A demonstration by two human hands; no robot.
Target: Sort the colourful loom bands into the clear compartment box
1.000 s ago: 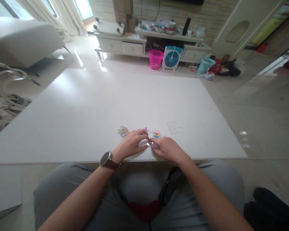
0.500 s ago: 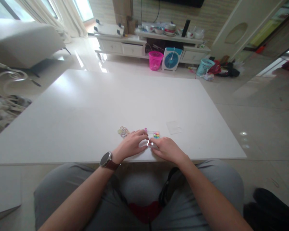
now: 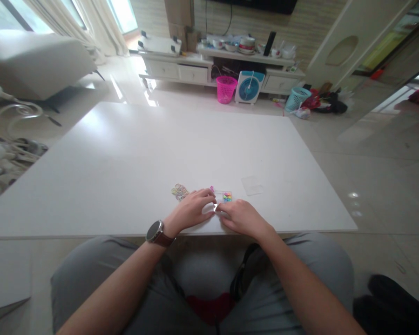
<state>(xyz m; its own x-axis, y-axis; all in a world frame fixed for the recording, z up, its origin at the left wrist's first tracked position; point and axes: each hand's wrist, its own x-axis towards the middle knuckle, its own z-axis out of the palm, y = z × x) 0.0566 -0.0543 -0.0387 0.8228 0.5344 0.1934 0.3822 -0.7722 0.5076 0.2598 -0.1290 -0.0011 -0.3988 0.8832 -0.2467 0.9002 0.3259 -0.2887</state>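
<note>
My left hand (image 3: 196,207) and my right hand (image 3: 239,215) meet near the front edge of the white table (image 3: 192,144). Their fingertips are pinched close together around a small whitish thing (image 3: 215,208), too small to name. Just beyond the fingers lies a clear box with colourful beads (image 3: 227,197) in its right end. A small pink piece (image 3: 212,189) is by the left end of the box. Pale, multicoloured rings (image 3: 179,191) lie in a pile beside my left hand, partly hidden by it. A thin transparent lid or sheet (image 3: 252,185) rests farther right.
Beyond the table stand a pink basket (image 3: 226,90), a blue and white fan (image 3: 249,87) and a light blue basket (image 3: 297,98). Behind them is a white cabinet (image 3: 193,73) with dishes on top. A white metal chair (image 3: 21,111) is at the left.
The whole view has shifted very slightly. Both hands hold nearly the same place and pose, with the right fingers moved a little at the pinch.
</note>
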